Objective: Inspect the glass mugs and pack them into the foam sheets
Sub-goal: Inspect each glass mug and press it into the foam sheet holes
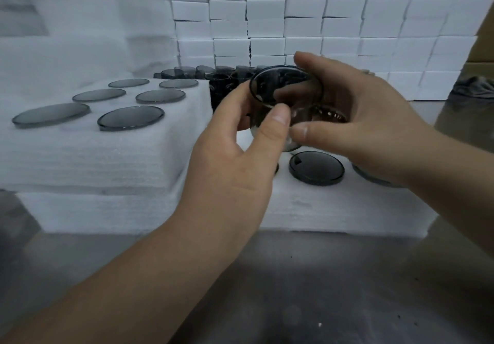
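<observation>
Above the lower foam sheet [334, 210], both forearms reach in from the near edge and meet at a smoky glass mug [267, 86]. It is held clear of the foam, one round end tilted toward the camera. The left hand [235, 153] grips it, thumb pressed on the near wall and fingers curled behind. The right hand [361, 119] wraps it from the right, forefinger arched over the rim. Beside them, a taller foam stack [93, 161] holds six sunken mugs [131, 117].

Centre frame: a smoky mug [286, 89] is up off the foam, tilted, rim toward the camera. The left grip [235, 161] pinches its near side and the right grip [361, 119] curls round the far side. Six dark discs [131, 117] sit in the foam stack [107, 156] at left.
</observation>
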`<move>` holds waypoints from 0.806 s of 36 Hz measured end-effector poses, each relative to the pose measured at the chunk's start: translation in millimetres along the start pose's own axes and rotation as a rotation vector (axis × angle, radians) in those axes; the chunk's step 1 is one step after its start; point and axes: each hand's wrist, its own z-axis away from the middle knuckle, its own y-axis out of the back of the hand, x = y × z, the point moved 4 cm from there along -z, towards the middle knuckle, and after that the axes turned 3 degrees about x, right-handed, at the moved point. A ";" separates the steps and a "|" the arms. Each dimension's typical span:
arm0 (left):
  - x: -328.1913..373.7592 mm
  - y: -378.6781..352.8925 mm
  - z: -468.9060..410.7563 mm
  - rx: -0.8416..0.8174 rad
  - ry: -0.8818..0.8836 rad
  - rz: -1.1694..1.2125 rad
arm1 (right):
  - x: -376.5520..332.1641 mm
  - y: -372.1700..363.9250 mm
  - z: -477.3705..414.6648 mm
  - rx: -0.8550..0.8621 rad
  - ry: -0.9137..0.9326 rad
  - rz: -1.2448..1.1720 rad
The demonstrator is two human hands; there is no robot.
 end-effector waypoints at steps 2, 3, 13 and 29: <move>-0.6 0.7 -0.1 0.007 -0.014 -0.023 | -2.4 -1.5 1.1 -0.002 0.069 0.076; -1.7 1.0 -0.3 0.018 -0.012 -0.026 | -4.0 -2.4 1.6 -0.001 0.112 0.126; -2.8 3.7 -1.8 0.087 -0.049 -0.001 | -5.2 0.2 5.1 0.129 0.320 0.402; 0.2 6.3 -3.6 0.175 0.043 0.049 | -4.9 3.8 6.8 0.185 0.354 0.424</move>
